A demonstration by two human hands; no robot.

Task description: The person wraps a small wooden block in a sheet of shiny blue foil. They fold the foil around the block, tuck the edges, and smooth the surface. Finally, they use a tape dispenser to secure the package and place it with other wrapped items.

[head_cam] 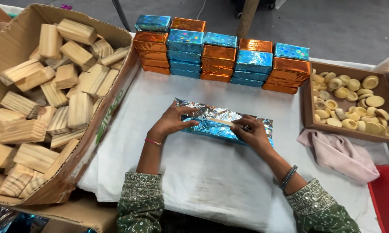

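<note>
Head view: the foil-wrapped block [222,123] lies mid-tabletop [211,181], with a cardboard box [112,103] left, wrapped stacks [222,54] behind and a tray [309,108] right. Your left hand [170,123] and right hand [252,133] lie palm-down, fingers pressing the foil flat at either end.

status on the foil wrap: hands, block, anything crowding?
Left hand and right hand both pressing blue foil sheet folded around a block. Block mostly hidden. Wrapped stacks behind, pink cloth to the right, both apart.
</note>
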